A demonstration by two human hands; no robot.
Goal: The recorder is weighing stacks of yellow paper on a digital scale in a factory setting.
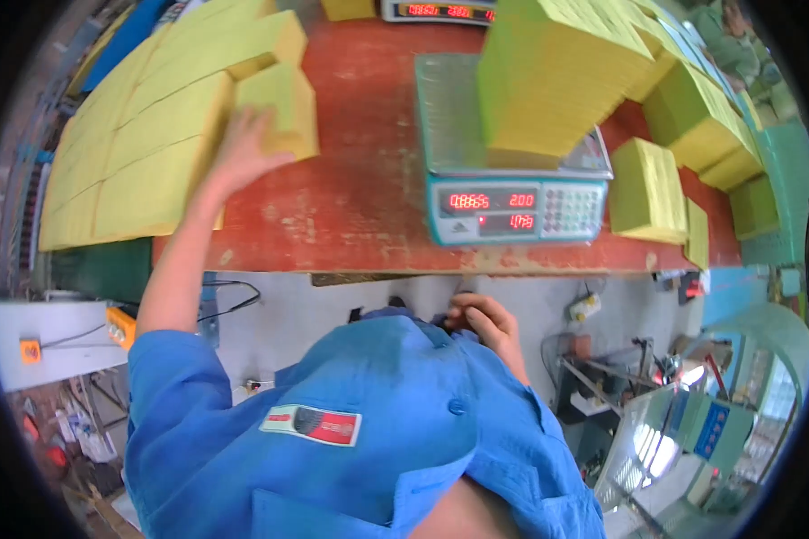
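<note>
My left hand (245, 148) is blurred by motion, with its fingers spread and thumb out. It lies against a small stack of yellow paper sheets (283, 101) at the left of the red table. Right beside that stack is a large block of yellow paper stacks (157, 148). My right hand (487, 322) hangs in front of my body below the table edge, its fingers curled in loosely with nothing visible in them. A digital scale (517, 211) with lit red digits stands right of the middle. On its metal plate rests a tall yellow stack (557, 81).
More yellow stacks (649, 190) stand right of the scale on the red table (360, 193). A second scale display (440, 11) shows at the far edge. Another person (733, 40) is at the far right. Below the right side are a green-framed machine (710, 427) and cables.
</note>
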